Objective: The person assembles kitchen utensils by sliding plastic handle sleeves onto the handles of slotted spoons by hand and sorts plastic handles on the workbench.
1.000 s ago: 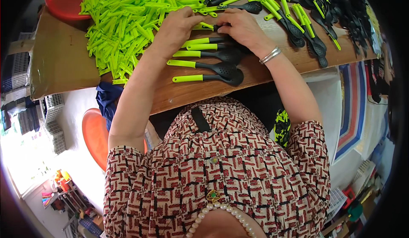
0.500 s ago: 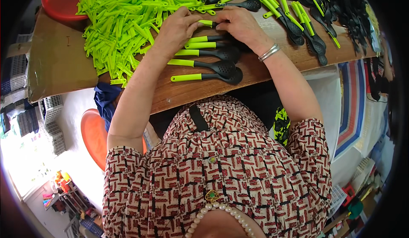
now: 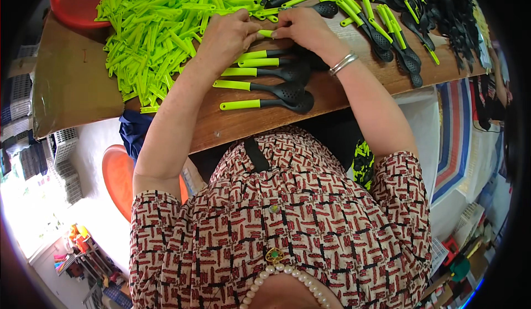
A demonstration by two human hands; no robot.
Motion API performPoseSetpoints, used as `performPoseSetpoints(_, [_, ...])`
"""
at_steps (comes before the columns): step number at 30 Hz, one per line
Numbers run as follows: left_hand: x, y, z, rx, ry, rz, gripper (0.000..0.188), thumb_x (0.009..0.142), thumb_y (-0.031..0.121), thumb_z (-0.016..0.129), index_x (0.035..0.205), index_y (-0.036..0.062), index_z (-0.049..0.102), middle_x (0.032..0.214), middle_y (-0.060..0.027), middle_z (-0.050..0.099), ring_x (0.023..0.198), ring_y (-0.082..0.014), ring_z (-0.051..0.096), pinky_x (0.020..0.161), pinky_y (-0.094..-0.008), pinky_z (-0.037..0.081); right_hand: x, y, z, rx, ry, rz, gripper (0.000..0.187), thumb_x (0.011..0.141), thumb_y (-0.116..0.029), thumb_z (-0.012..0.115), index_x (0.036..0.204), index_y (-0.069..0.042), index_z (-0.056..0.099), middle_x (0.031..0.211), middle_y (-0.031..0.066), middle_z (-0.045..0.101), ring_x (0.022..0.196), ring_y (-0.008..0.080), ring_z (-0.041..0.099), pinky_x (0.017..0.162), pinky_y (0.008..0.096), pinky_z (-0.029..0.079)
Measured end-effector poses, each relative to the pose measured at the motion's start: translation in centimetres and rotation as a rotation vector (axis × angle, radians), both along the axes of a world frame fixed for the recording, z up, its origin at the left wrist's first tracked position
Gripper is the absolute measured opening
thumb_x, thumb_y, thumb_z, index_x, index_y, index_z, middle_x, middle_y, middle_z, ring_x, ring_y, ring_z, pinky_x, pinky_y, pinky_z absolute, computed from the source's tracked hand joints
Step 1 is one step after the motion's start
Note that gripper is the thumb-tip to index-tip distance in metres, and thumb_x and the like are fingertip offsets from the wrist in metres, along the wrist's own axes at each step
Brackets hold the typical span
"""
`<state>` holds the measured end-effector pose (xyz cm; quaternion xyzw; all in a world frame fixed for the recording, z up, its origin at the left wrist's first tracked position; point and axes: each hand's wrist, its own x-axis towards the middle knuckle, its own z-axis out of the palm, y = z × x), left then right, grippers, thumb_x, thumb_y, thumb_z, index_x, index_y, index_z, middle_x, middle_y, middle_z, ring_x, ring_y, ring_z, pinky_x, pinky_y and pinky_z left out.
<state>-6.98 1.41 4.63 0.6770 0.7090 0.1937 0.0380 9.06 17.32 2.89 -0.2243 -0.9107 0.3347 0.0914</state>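
Observation:
Between my two hands lies a bright green handle (image 3: pixel 265 33), level above the wooden table. My left hand (image 3: pixel 229 39) is closed on its left end, and the fingers of my right hand (image 3: pixel 305 28) pinch its right end. Whatever joins the handle under my right fingers is hidden. Just below, several black spoons with green handles lie in a row, some with perforated bowls; the nearest spoon (image 3: pixel 240 105) points its bowl to the right. Far left of my hands rises a big heap of loose green handles (image 3: pixel 149 38).
More black utensils with green handles (image 3: pixel 395 32) lie at the right, beside a dark pile of black spoons (image 3: pixel 451 27). A red basin (image 3: pixel 74 7) and a cardboard sheet (image 3: pixel 77 76) are at the left. The wooden table's (image 3: pixel 221 134) front edge runs before my body.
The green handle between my hands shows less of a dark part near my right fingers. Both hands keep nearly the same place, and the second-nearest spoon's handle has shifted slightly left.

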Motion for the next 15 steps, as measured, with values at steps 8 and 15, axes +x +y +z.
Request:
performPoseSetpoints(8, [0.5,1.6,-0.7,-0.043,-0.253,0.120,0.023,0.083,0.018,0.078,0.104,0.0105,0.080,0.089,-0.0094,0.061,0.088,-0.0254,0.062,0.079,-0.0373,0.048,-1.7,0.0,2.2,0.122,-0.159,-0.043,0.021,0.073,-0.024,0.085,0.081,-0.007,0.075,0.071,0.0142,0.069,0.069,0.0290,0.066,0.065,0.0410,0.051])
performPoseSetpoints(15, [1.1,0.1,-2.4,0.063,-0.391,-0.004,0.023,0.082,0.021,0.081,0.099,0.0049,0.077,0.091,-0.0093,0.066,0.087,-0.0259,0.064,0.078,-0.0354,0.049,-0.1,-1.4,2.5,-0.018,-0.179,-0.069,0.023,0.070,-0.023,0.086,0.083,-0.007,0.076,0.075,0.0154,0.070,0.073,0.0316,0.068,0.069,0.0417,0.052])
